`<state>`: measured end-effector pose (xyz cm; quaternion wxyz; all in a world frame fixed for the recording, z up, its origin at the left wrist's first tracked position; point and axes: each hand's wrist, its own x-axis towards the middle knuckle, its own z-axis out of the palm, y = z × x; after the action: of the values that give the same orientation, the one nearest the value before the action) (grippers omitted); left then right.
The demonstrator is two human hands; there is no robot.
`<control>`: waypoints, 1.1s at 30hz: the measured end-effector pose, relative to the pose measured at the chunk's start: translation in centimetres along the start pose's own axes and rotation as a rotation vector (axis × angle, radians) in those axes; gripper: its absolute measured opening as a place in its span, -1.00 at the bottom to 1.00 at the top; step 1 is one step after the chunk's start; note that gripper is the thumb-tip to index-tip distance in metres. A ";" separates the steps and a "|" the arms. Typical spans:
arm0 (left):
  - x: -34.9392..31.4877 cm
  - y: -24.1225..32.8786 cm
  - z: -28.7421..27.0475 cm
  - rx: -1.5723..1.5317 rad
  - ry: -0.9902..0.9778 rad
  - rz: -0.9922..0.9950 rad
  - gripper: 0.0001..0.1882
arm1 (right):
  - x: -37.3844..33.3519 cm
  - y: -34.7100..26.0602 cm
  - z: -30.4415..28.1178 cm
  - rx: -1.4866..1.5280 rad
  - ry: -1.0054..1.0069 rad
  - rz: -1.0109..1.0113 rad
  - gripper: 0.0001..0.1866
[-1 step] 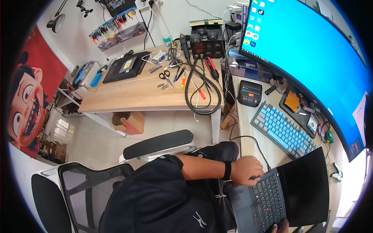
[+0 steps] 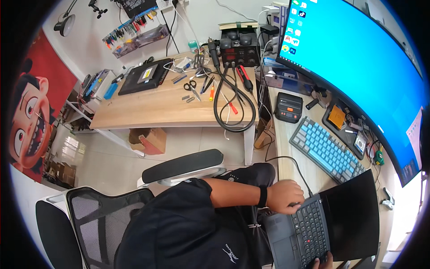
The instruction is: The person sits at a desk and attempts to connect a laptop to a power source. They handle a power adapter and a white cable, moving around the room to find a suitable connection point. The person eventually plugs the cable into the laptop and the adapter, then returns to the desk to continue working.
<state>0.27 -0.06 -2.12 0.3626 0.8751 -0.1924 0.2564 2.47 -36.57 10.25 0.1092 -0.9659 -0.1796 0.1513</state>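
I'm seeing the laptop (image 2: 281,237) sitting open near the blue keyboard (image 2: 326,150). The left hand (image 2: 285,197) is touching the laptop's side, fingers curling, partly hidden; the view is cropping the right hand (image 2: 324,262). I'm failing to tell whether either is gripping.

Pale desk (image 2: 316,175) beneath a blue-grey keyboard (image 2: 328,150), a black boxy device (image 2: 289,107) and, apparently, an open laptop (image 2: 319,229)
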 end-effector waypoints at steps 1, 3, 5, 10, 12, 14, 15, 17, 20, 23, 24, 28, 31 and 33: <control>0.0 -0.1 0.0 0.000 0.008 0.000 -0.89 | -0.2 -0.3 0.0 0.008 -0.007 0.001 -0.38; -0.2 0.1 -0.1 0.006 0.031 -0.003 -0.90 | -0.4 -0.8 0.2 0.016 -0.008 0.006 -0.37; -0.4 0.1 0.0 0.008 0.044 -0.003 -0.90 | -0.8 -1.9 -0.1 -0.002 -0.016 0.034 -0.35; -1.1 0.2 -0.3 0.013 0.043 -0.013 -0.91 | -1.4 -3.4 -0.3 -0.020 -0.045 0.056 -0.34; -1.0 0.2 -0.7 0.020 0.012 -0.020 -0.92 | -1.6 -3.5 -0.1 0.008 -0.034 0.059 -0.33; -0.1 0.3 -0.4 0.004 0.011 0.007 -0.93 | -1.3 -3.6 -0.7 0.014 -0.116 0.203 -0.24; 0.3 0.1 -0.5 -0.005 0.029 0.028 -0.93 | -1.0 3.2 4.2 0.000 0.177 -0.069 -0.26; 0.2 0.0 -0.9 0.022 0.076 0.029 -0.93 | -0.7 0.1 2.3 0.065 0.105 0.029 -0.26; 0.1 0.1 -1.6 0.088 -0.013 -0.018 -0.90 | -0.2 -0.7 1.5 0.040 0.088 0.051 -0.30; 0.6 0.6 -0.5 0.109 0.009 -0.010 -0.92 | 0.2 0.7 1.6 -0.010 0.050 0.078 -0.28; 0.8 0.6 -0.2 0.103 -0.024 -0.034 -0.91 | 0.0 1.0 1.4 -0.006 0.041 0.075 -0.28; 1.3 1.1 -0.2 0.088 -0.045 -0.011 -0.92 | -0.7 2.0 1.2 0.054 0.088 0.035 -0.49; 1.1 1.1 -0.5 0.096 -0.044 -0.004 -0.93 | -1.0 2.2 1.2 0.105 0.148 0.034 -0.61; 1.0 1.2 -0.8 0.107 -0.047 -0.013 -0.94 | -1.0 2.1 1.3 0.134 0.191 0.040 -0.67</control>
<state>0.21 -0.44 -0.44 0.3121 0.9003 -0.1810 0.2435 1.84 -38.67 8.71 0.1873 -0.9698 -0.1384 0.0724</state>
